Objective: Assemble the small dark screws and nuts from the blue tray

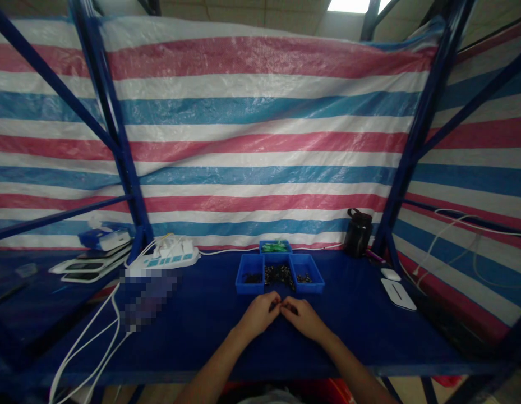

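Both hands meet over the blue table, just in front of a row of blue trays. My left hand [261, 312] has its fingers closed in a pinch, with the fingertips near those of my right hand [303, 317], which is pinched too. Whatever lies between the fingertips is too small to make out. The left tray [250, 288] holds dark small parts, the middle tray [277, 259] a pile of black and shiny small parts, and the right tray [309, 288] a few small parts. Behind them a smaller blue tray [275, 247] contains green items.
A white power strip [171, 258] with cables is at the left, near stacked white devices [90, 266] and a blue box [104, 239]. A black bottle [358, 233] stands back right, with a white flat device [398, 294] nearer. Blue metal posts [405, 157] frame the table.
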{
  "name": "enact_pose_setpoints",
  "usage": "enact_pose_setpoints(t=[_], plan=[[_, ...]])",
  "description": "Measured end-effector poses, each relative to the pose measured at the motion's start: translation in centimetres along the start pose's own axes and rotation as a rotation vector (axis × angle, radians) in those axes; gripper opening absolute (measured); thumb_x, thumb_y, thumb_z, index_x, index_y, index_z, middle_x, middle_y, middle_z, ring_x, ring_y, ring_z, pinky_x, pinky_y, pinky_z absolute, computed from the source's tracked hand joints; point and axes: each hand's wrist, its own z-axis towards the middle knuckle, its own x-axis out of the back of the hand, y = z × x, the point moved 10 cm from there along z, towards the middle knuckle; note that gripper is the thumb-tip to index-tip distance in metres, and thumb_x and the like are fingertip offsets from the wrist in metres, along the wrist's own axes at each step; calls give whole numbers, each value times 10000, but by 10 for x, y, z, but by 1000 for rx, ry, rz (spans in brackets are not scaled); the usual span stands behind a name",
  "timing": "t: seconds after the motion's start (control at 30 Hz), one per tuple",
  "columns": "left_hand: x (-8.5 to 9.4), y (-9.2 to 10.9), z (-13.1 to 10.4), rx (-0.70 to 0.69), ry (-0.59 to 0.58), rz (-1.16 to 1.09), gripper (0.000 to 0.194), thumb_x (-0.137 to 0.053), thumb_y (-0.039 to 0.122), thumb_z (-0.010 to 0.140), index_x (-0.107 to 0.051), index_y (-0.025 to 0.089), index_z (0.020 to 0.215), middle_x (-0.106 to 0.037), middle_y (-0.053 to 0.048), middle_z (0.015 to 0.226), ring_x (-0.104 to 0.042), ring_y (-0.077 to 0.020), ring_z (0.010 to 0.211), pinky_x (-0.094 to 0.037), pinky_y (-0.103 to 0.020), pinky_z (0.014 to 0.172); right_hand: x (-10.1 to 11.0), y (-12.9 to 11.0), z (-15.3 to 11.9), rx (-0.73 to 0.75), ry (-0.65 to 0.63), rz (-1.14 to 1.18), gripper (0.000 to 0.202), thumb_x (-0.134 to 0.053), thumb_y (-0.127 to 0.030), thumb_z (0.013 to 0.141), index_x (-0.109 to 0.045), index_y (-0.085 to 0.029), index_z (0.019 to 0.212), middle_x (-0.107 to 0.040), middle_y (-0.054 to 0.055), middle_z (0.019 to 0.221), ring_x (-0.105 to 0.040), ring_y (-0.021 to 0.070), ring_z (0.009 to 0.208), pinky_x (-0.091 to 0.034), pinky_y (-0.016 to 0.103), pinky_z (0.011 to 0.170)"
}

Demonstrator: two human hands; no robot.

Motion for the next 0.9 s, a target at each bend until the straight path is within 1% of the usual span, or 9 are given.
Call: enact_pose_setpoints(t=[0.03, 0.13, 0.23, 0.43, 0.53, 0.67, 0.77, 0.9], plan=[[0, -1, -4, 5, 33, -15, 140, -438, 208, 878, -573, 175, 893, -635, -17, 858, -575, -134, 757, -402, -210, 668, 0, -1, 0, 6, 4, -2, 232, -478, -352, 873, -618, -174, 820, -635, -2, 679, -552, 132, 608, -353, 216, 570], [-4, -3, -13, 9, 70, 26, 163, -441, 220, 883, -600, 190, 902, -632, -25, 888, -573, -149, 795, -406, -220, 696, 2, -3, 0, 36, 24, -6, 239, -455, -348, 887, -617, -185, 821, -635, -4, 681, -562, 137, 618, -363, 222, 591], [-6, -2, -17, -13, 51, 68, 158, -460, 231, 879, -614, 198, 889, -626, -24, 910, -570, -158, 841, -406, -231, 742, 2, 0, 1, 41, 42, -25, 257, -442, -335, 893, -603, -184, 760, -614, -12, 632, -567, 138, 608, -367, 225, 601], [0, -4, -16, 9, 80, 99, 191, -432, 247, 898, -615, 197, 918, -614, -29, 925, -562, -161, 860, -403, -242, 761, 0, 5, 2, 43, 44, -22, 257, -436, -333, 893, -599, -186, 761, -622, -12, 635, -571, 138, 607, -371, 222, 594], [0, -4, -16, 18, 93, 125, 170, -447, 238, 879, -606, 181, 868, -600, -31, 878, -556, -157, 823, -401, -237, 727, 2, 5, 2, 40, 64, -13, 248, -442, -331, 889, -602, -183, 771, -620, -12, 635, -569, 137, 606, -374, 220, 594], [-3, -3, -17, -12, 87, 157, 130, -464, 205, 850, -584, 174, 812, -579, -27, 833, -544, -152, 790, -397, -234, 707, 2, 5, 2, 47, 56, 3, 241, -451, -331, 885, -609, -182, 779, -614, -14, 629, -561, 134, 595, -377, 218, 592], [-3, -2, -17, -29, 98, 151, 122, -453, 190, 858, -572, 178, 833, -573, -27, 847, -541, -154, 806, -401, -234, 716, 1, 6, 2, 43, 47, 18, 233, -454, -332, 882, -618, -185, 805, -619, -14, 635, -560, 134, 594, -378, 217, 585], [-3, -3, -17, -38, 112, 146, 146, -412, 198, 903, -556, 188, 881, -569, -29, 913, -545, -148, 853, -408, -231, 753, 1, 9, 0, 36, 39, 17, 203, -488, -332, 864, -634, -191, 851, -634, -10, 658, -570, 141, 614, -376, 218, 585]])
